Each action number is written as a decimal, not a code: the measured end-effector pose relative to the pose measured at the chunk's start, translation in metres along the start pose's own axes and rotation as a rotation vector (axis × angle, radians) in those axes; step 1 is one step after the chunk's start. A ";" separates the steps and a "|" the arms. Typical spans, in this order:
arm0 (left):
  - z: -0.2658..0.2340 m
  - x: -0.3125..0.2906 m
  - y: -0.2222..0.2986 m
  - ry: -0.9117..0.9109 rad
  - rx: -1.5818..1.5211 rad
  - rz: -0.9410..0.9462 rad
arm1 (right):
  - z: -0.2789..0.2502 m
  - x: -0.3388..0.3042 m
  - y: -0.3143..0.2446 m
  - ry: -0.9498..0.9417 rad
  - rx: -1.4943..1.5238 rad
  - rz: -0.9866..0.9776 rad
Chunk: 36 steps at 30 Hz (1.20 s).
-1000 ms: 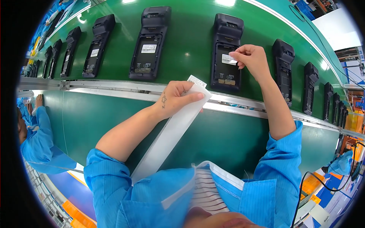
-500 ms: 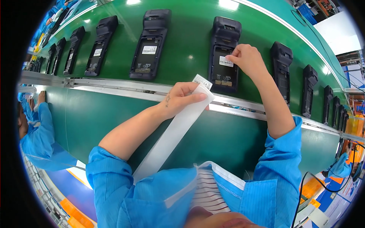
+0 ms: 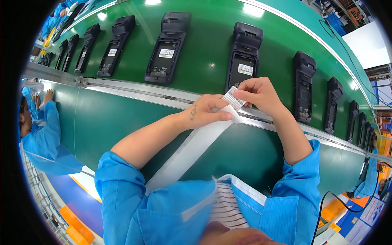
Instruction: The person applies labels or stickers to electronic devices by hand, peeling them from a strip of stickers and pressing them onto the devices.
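My left hand (image 3: 204, 112) is closed on a long white label backing strip (image 3: 179, 157), thumb on top, the strip trailing down toward my chest. At its upper end a white printed label (image 3: 232, 98) sticks out. My right hand (image 3: 263, 96) pinches that label between thumb and fingers, close beside the left fingertips. Whether the label is fully off the strip, I cannot tell. Just beyond lies a dark handheld terminal (image 3: 247, 38), its open back compartment bearing a white label (image 3: 245, 69); my right hand and the label hide its lower end.
More terminals lie in a row on the green conveyor belt (image 3: 208, 53). To the left, one (image 3: 166, 49) has a label in its compartment; to the right, another (image 3: 304, 81) shows none. A metal rail (image 3: 134, 92) borders the teal worktop (image 3: 110, 118). A person in blue (image 3: 45, 134) sits at left.
My right hand has come back from the terminal's label to the strip and now grips the label at its end. My left hand has shifted slightly right and down.
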State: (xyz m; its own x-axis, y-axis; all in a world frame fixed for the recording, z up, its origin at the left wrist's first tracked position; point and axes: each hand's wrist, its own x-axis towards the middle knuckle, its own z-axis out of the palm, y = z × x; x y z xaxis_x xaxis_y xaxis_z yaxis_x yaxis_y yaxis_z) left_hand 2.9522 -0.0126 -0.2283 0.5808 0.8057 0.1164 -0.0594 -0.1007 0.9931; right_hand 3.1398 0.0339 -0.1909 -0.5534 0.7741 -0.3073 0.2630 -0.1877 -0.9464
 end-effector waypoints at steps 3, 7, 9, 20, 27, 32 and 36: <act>0.002 0.001 0.007 -0.092 -0.097 -0.227 | 0.002 -0.002 0.004 0.000 0.104 -0.024; 0.006 0.002 0.003 -0.012 0.108 -0.127 | 0.007 -0.004 0.007 0.090 0.096 -0.125; 0.010 0.004 0.005 -0.025 0.131 -0.127 | 0.003 -0.007 0.009 0.083 0.095 -0.119; 0.043 0.027 0.036 -0.263 -0.013 -0.096 | -0.016 -0.056 0.005 -0.027 -0.052 -0.253; 0.087 0.049 0.053 0.006 0.044 -0.408 | -0.027 -0.089 0.032 0.330 0.391 -0.196; 0.109 0.062 0.043 -0.014 0.033 -0.404 | -0.033 -0.106 0.049 0.496 0.504 -0.268; 0.117 0.066 0.015 -0.044 0.081 -0.184 | -0.066 -0.102 0.054 0.826 0.252 -0.410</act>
State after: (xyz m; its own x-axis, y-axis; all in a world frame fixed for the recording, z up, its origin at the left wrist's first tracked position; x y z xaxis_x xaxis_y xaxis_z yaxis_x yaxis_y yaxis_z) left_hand 3.0842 -0.0290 -0.2068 0.6112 0.7885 -0.0689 0.1153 -0.0026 0.9933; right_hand 3.2625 -0.0156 -0.2036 0.1934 0.9726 0.1293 -0.0592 0.1431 -0.9879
